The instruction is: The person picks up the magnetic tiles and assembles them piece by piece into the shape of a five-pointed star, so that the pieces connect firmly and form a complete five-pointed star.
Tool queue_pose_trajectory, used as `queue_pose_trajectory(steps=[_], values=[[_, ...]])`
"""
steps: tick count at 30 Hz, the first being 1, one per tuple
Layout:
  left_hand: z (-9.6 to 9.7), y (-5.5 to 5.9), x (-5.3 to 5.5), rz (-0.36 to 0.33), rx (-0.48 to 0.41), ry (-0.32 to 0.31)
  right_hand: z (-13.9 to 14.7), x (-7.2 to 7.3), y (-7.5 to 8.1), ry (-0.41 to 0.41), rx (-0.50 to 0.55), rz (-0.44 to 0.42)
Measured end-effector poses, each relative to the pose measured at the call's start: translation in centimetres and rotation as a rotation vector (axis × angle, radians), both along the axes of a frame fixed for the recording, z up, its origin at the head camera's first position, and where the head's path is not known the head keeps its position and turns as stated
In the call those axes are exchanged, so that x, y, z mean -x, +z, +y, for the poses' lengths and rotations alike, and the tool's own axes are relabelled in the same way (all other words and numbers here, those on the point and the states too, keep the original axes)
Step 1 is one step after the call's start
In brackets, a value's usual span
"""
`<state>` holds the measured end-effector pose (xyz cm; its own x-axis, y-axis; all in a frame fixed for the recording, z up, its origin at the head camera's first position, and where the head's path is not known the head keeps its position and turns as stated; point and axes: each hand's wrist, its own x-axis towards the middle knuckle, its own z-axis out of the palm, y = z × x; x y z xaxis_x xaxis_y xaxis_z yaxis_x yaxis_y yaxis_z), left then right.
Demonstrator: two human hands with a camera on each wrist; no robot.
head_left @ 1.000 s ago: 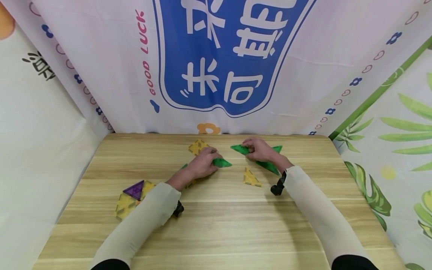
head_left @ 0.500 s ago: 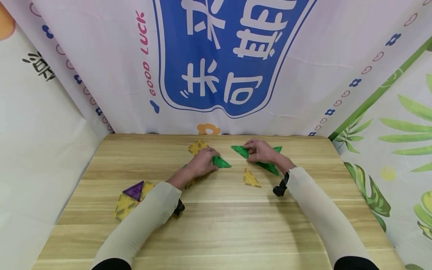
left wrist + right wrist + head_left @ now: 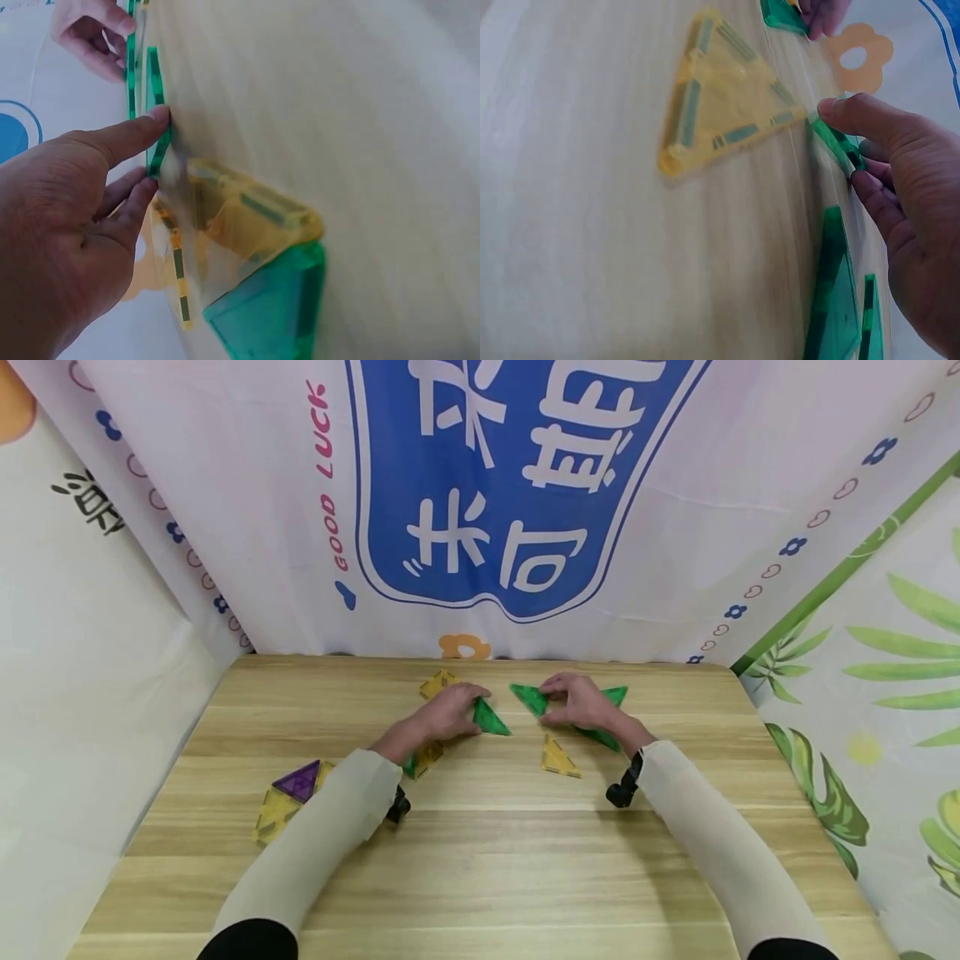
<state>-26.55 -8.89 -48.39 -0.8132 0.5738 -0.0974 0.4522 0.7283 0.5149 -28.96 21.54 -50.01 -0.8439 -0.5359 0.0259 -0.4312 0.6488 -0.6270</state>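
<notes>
Near the far side of the table, my left hand (image 3: 447, 713) pinches a green triangular magnetic tile (image 3: 491, 717) between thumb and fingers. To its right, my right hand (image 3: 579, 700) pinches another green triangular tile (image 3: 529, 697); its thumb lies on the edge in the right wrist view. A short gap separates the two held tiles. Beyond and below the right hand lie more green tiles (image 3: 617, 695), partly covered by it. A yellow triangular tile (image 3: 559, 757) lies on the near side of that hand. Yellow tiles (image 3: 438, 683) show behind the left hand.
Under the left wrist sit a yellow tile (image 3: 428, 758) and a green tile (image 3: 270, 307). At the left, a purple triangular tile (image 3: 297, 782) adjoins yellow tiles (image 3: 274, 815), partly hidden by the sleeve. A printed cloth (image 3: 300, 610) hangs along the far edge of the wooden table (image 3: 510, 877).
My left hand has shifted slightly left and its green tile has turned, its tip pointing more toward me. The right hand's tile has turned a little too, with the fingers spread wider around it.
</notes>
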Motion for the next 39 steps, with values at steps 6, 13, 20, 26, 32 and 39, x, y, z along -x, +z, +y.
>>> queue_pose_trajectory(steps=[6,13,20,26,32,39], values=[[-0.1,0.3,0.9,-0.060,0.012,-0.021,-1.3,-0.8,0.2,0.021,-0.004,0.038],[-0.2,0.6,1.7,-0.056,0.018,-0.066,-3.0,-1.6,0.4,0.036,-0.016,0.065],[-0.3,0.6,2.1,-0.082,0.015,-0.076,-4.5,-2.0,0.2,0.036,-0.064,0.094],[-0.3,0.5,2.2,-0.082,0.015,-0.081,-5.5,-2.5,-0.2,0.009,-0.101,0.128],[-0.2,0.5,2.4,-0.070,0.022,-0.076,-5.8,-2.7,-0.1,-0.006,-0.107,0.138],[-0.1,0.6,2.4,-0.024,-0.023,-0.106,-4.3,-2.4,0.7,-0.013,-0.010,0.067]])
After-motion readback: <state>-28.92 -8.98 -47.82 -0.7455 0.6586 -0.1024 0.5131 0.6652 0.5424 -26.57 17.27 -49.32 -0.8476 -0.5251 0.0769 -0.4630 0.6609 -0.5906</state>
